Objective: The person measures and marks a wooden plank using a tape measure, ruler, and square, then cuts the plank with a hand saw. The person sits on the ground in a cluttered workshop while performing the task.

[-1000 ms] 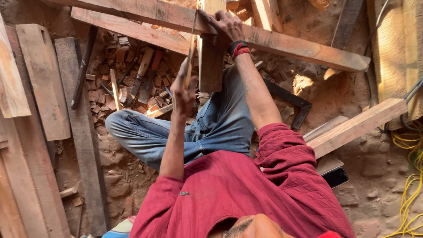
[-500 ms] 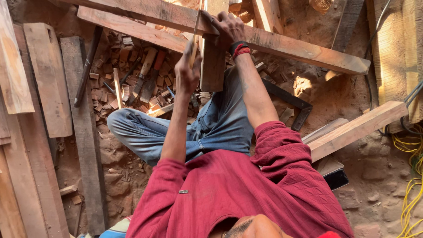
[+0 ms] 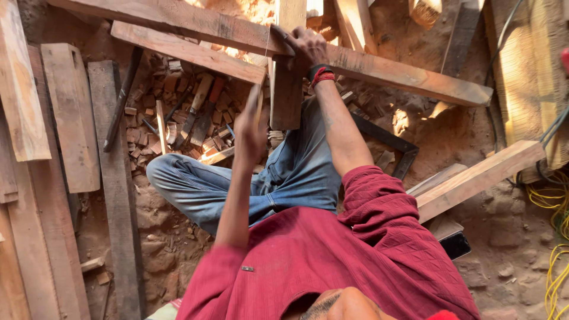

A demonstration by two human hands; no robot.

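I sit cross-legged on a dirt floor in a red shirt and blue jeans. My left hand [image 3: 252, 127] is closed on the handle of a thin hand saw [image 3: 267, 56], whose blade rises edge-on toward a long wooden beam [image 3: 391, 74] lying across in front of me. My right hand [image 3: 305, 44], with a red band at the wrist, presses down on that beam beside the blade. A short plank [image 3: 287, 98] hangs below the beam, over my knee.
A second plank [image 3: 189, 53] lies under the beam. A pile of wood offcuts [image 3: 178, 118] sits beyond my left knee. Boards [image 3: 71, 118] lie on the left. A metal square [image 3: 394, 145], another beam [image 3: 477, 178], a dark phone [image 3: 456, 244] and yellow cable [image 3: 557, 201] are on the right.
My left hand went forward with the saw, then drew back toward my body and lower. My right hand stayed on the beam.
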